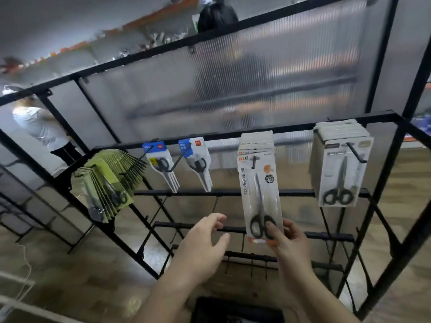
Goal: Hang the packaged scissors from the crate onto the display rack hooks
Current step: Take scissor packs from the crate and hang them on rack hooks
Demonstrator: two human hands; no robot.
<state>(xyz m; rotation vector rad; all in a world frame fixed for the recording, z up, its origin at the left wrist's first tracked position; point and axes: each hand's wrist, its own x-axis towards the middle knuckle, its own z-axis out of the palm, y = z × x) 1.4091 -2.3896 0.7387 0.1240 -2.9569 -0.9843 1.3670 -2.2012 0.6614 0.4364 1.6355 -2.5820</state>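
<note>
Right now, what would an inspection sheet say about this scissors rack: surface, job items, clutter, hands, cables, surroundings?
Surface: black display rack, bars and hooks, ribbed translucent panel behind.
Job's things: white scissors pack hangs on a hook, fronting a matching stack; black crate at bottom edge.
Clutter: fanned green packs, blue-topped packs, grey-carded stack on other hooks.
Hands: right hand pinches the white pack's lower end; left hand open, holding nothing.
Cables: white cable on the floor, left.
Surroundings: wooden floor; person in white shirt at left.
</note>
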